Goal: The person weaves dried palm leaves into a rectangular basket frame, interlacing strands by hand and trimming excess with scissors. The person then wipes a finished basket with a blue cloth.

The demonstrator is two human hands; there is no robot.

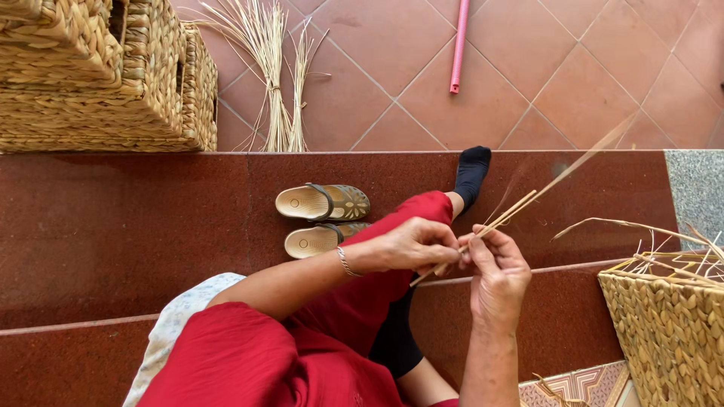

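Observation:
My left hand (411, 245) and my right hand (496, 273) meet in front of me over my red-clad leg, both pinching a few thin pale straw strands (520, 207). The strands run up and to the right from my fingers, their far ends blurred. A silver bracelet sits on my left wrist. I am seated on dark red stone steps, my leg in red trousers and a black sock (472, 172) stretched toward the floor.
A half-woven straw basket (667, 332) with loose ends stands at the lower right. Stacked woven baskets (98, 75) fill the top left. A bundle of straw (275, 83) and a pink pole (458, 45) lie on the tiled floor. Two tan sandals (323, 218) rest on the step.

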